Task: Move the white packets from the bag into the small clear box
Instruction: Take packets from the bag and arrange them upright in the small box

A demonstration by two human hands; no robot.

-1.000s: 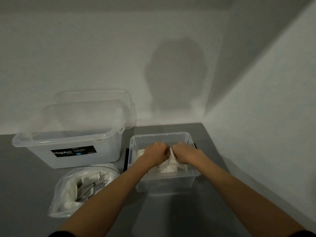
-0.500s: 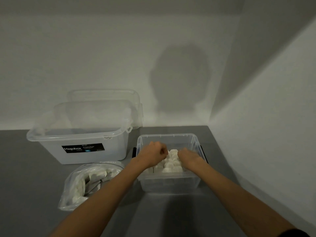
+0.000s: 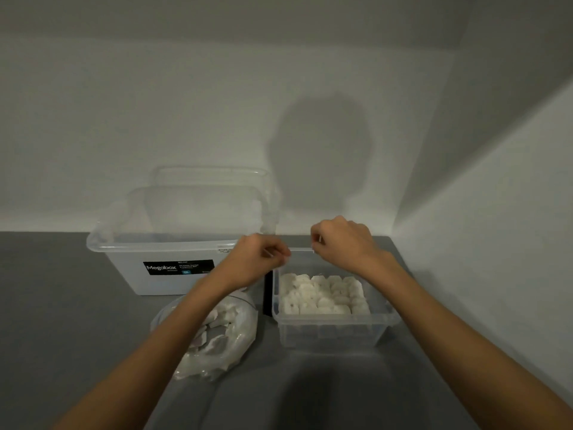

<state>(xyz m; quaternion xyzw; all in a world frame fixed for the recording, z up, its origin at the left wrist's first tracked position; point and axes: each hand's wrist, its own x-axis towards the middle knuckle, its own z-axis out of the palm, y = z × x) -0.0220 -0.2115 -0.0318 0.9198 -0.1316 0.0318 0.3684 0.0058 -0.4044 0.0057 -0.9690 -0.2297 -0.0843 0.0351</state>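
The small clear box (image 3: 331, 333) sat on the grey tabletop (image 3: 62, 321), open on top, w/ white packets (image 3: 322, 296) packed in rows inside, covering most of its floor. L hand (image 3: 257, 259) hung over the box's back-left corner, R hand (image 3: 341, 243) over its back rim. Both had fingers curled in, knuckles up, the two hands apart. A thin pale edge showed btwn them, but couldn't tell whether either hand pinched anything. The bag (image 3: 229, 342), clear plastic & crumpled, lay just left of the box w/ more packets inside. A bigger clear bin (image 3: 130, 274) w/ a black "Megabox" label (image 3: 178, 267) stood left of & slightly behind the box. Another clear plastic piece (image 3: 210, 178) stood behind that bin, against the wall (image 3: 155, 103). A rounded shadow (image 3: 322, 156) fell on the wall behind the box.
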